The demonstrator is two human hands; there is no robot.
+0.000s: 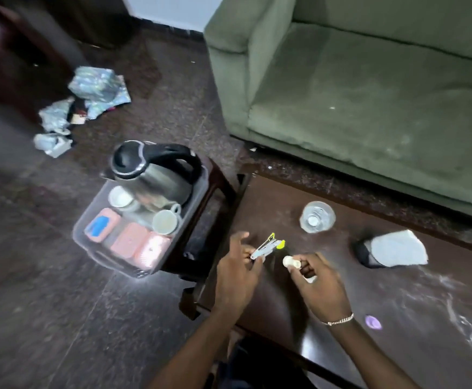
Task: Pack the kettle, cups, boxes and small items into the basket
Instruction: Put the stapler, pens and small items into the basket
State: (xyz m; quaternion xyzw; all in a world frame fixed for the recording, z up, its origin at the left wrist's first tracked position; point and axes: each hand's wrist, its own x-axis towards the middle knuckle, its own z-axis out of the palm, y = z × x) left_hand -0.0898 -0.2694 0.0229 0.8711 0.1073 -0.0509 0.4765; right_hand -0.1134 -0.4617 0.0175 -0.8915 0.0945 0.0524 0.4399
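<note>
A clear plastic basket point(88, 220) stands on a small dark stool left of the table. Inside it sit a steel kettle point(156, 178) with a black lid and handle, two white cups point(121, 197) point(166, 221) and several pink boxes point(129, 238), one with a blue top point(98, 225). My left hand point(237, 272) grips a small metal stapler point(267, 248) with yellow-green ends over the table's left edge. My right hand point(317, 282) holds a small white bottle point(292, 262) just right of the stapler.
On the dark wooden table point(397, 304) stand a clear plastic bottle point(317, 217), a black object under a white paper point(392, 249) and a small purple item point(372, 322). A green sofa point(369, 94) lies beyond. Crumpled wrapping point(88, 94) lies on the floor.
</note>
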